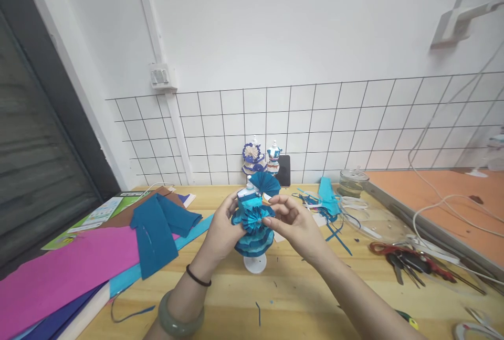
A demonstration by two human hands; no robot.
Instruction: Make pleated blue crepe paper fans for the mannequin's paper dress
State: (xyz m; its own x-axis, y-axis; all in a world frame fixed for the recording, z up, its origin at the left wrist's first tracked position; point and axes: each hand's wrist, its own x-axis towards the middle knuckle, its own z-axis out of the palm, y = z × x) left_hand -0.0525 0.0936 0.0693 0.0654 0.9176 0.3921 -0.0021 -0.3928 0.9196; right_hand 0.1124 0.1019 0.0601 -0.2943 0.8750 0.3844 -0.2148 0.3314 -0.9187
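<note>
A miniature dress form point(249, 201) on a round white base point(255, 264) stands in front of me, dressed in ruffled teal and light-blue paper. My left hand point(223, 227) is closed around its left side at the waist; part of its grip is hidden behind the figure. At the front of the waist sits a pleated paper rosette point(252, 218), its right edge pinched between the thumb and fingers of my right hand point(293, 222). A dark teal pleated fan point(266, 183) spreads at the figure's shoulder, just above my right fingertips.
Two more dressed forms point(252, 159) and a phone point(284, 171) stand by the wall grid. Pink point(90, 253) and teal point(155, 237) paper sheets lie left. Paper scraps point(328, 198), a glass jar point(353, 182), keys point(405, 264) and cables are at right.
</note>
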